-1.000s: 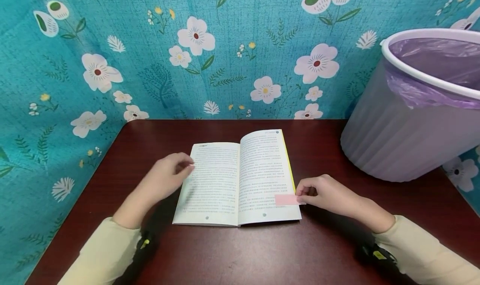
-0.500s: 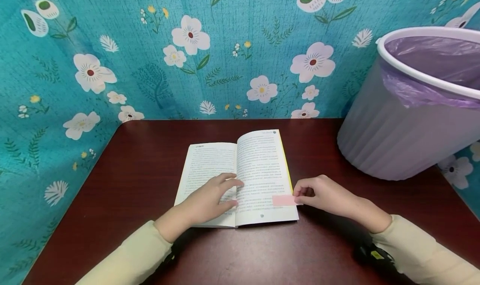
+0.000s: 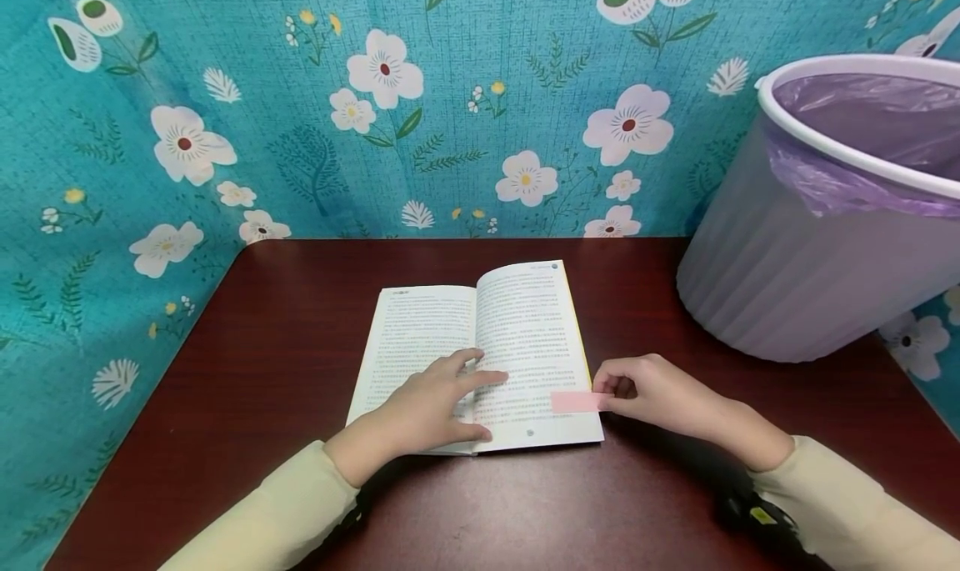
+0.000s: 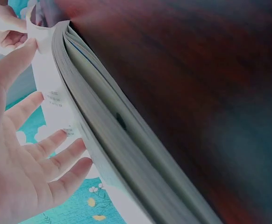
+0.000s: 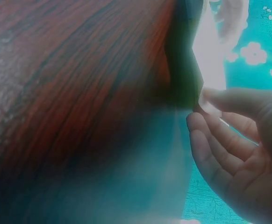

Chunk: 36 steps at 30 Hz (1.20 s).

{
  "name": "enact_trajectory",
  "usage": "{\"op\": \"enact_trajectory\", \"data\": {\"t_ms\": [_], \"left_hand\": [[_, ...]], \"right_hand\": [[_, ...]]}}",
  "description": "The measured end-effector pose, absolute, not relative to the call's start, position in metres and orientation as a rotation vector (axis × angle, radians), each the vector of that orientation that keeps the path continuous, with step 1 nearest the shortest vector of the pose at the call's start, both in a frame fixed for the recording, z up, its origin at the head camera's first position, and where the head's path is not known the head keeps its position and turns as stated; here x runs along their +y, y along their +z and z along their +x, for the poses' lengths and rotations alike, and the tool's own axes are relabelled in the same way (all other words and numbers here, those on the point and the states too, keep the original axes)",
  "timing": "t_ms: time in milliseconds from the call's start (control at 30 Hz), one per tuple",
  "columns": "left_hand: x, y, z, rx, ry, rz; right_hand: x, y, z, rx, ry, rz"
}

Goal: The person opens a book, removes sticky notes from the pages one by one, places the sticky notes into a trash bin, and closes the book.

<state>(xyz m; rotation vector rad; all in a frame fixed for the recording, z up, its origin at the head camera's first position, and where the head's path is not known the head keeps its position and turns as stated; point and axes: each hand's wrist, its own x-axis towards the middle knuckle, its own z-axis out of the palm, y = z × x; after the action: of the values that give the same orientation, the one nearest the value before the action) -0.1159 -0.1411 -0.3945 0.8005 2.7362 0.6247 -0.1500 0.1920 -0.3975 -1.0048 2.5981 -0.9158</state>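
Observation:
An open book [image 3: 525, 313] with printed pages lies in the middle of the table in the head view. My left hand [image 3: 427, 400] reaches across its left page and spine, fingers spread, with the fingertips over the right page. The left wrist view shows the thick page block [image 4: 112, 130] beside those spread fingers. At the right page's outer edge, my right hand [image 3: 660, 396] pinches the end of a pink paper strip [image 3: 573, 402] between thumb and fingers. Most of the strip lies over the lower lines of that page. In the right wrist view its pinched end [image 5: 210, 106] looks pale.
The book rests on a dark red-brown table [image 3: 300, 304]. A grey-purple trash bin [image 3: 810, 262] with a purple liner stands at the table's right rear. Behind the table hangs a teal floral cloth [image 3: 465, 104].
My left hand has moved from the book's left edge rightward across the left page and spine, its fingers spreading. My right hand stays at the right edge, pinching the pink strip.

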Motion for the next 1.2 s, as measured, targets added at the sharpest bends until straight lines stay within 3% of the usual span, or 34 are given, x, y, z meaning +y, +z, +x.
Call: {"op": "enact_trajectory", "data": {"t_ms": [1200], "left_hand": [[-0.134,-0.393,-0.117,2.780,0.402,0.864]], "right_hand": [[0.196,-0.391,-0.131,2.672,-0.869,-1.203]]}}
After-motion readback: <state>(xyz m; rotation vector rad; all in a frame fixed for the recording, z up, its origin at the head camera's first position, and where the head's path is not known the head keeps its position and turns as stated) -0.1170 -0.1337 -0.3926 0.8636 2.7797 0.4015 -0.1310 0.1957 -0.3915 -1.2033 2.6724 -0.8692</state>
